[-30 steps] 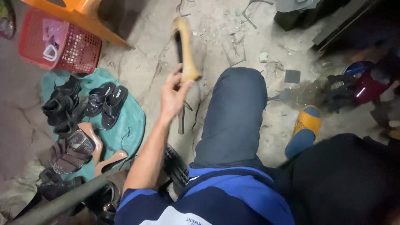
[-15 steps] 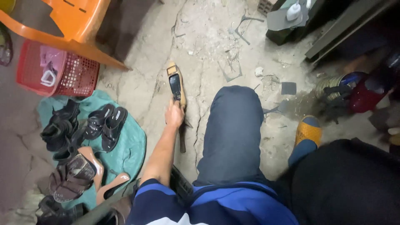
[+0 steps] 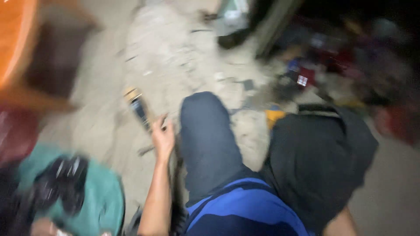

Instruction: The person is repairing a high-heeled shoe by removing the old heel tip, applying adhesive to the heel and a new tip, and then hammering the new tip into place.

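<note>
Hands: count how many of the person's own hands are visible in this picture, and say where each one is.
1. The left hand is stretched out beside the left knee, gripping a tan shoe over the concrete floor. The right hand is not in view; the picture is blurred.

Floor: rough pale concrete, cracked, frame heavily motion-blurred. Teal cloth lies on it lower left, dark sandals on the cloth. Red basket at left edge, orange chair top left. Small debris bits mid-floor. Dark clutter along the top-right edge, too blurred to identify.
</note>
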